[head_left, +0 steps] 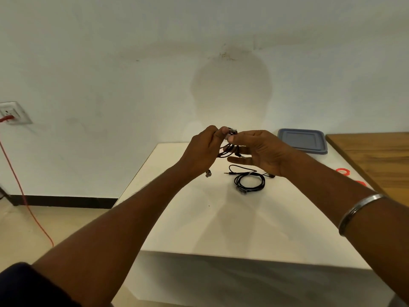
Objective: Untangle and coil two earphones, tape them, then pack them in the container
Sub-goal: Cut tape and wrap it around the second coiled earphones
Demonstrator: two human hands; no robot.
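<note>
Two hands, left hand (203, 147) at 9 o'clock and right hand (263, 149) at 3, pinch the dark red earphone (228, 150) coil's top in their fingers (222, 131) above the counter (199, 218); black earphone (250, 181) lies at 5 o'clock.

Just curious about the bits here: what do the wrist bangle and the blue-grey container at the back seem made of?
The bangle looks like polished metal: silvery, with a bright glint along its edge. The container looks like matte plastic, perhaps silicone: even blue-grey colour, rounded corners, no shine.
</note>
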